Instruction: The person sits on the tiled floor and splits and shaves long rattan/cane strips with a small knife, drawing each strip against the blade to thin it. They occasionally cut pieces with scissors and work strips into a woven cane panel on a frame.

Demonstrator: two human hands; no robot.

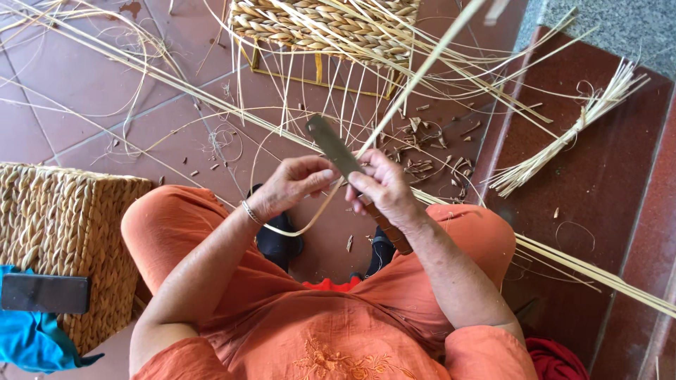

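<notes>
Seated person in orange clothing, viewed from above; both hands raised over the knees.

Right hand (pixel 384 188): fingers clenched around the brown wooden handle of a flat grey metal knife (pixel 338 151). The blade points up and away to the left, and the handle end shows below the wrist.

Left hand (pixel 292 184): thumb and forefinger pinch a long pale split cane strip (pixel 415 77) just beside the blade. The wrist carries a thin silver bangle (pixel 251 212). The strip meets the blade between the two hands; above that it runs up and to the right out of frame, and below the left hand it curls in a loop over the lap.

Surroundings: red-brown tiled floor (pixel 84 91), littered with cane shavings (pixel 429 151) ahead of the knees. A woven straw seat on a yellow frame (pixel 324 28) lies at the top centre with loose strands trailing from it. A tied bundle of pale cane pieces (pixel 563 141) rests on the right, well apart from the hands. A woven straw basket (pixel 67 232) stands at the left, with a dark flat rectangular object (pixel 44 293) and a blue cloth (pixel 28 338) against it.
</notes>
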